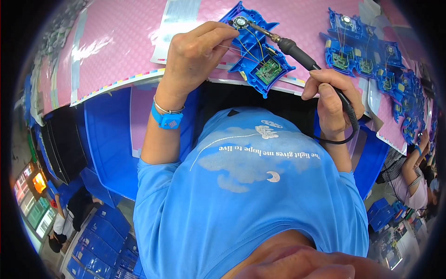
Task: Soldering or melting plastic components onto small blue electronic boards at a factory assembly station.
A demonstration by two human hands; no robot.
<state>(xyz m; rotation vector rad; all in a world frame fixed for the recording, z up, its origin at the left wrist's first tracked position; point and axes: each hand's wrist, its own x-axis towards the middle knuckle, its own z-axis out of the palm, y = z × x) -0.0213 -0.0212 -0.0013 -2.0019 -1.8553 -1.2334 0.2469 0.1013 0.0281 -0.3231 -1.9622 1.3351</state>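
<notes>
Your right hand [332, 102] grips iron [298, 54], slanting forward-left to speaker [240, 22] in blue shell [284, 65] on tabletop [125, 42]; left hand [196, 50], nearer, pinches apparent thin wire [227, 47], fingertips just beside speaker.

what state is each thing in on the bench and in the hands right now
left hand, fingertips closed beside the speaker
right hand, closed on the iron
iron, held, tip at the speaker; heat can't be told
speaker, face-on to view in the casing
casing, open
board, exposed
wires, strung between speaker and board
other casings, open, clustered at right
</notes>
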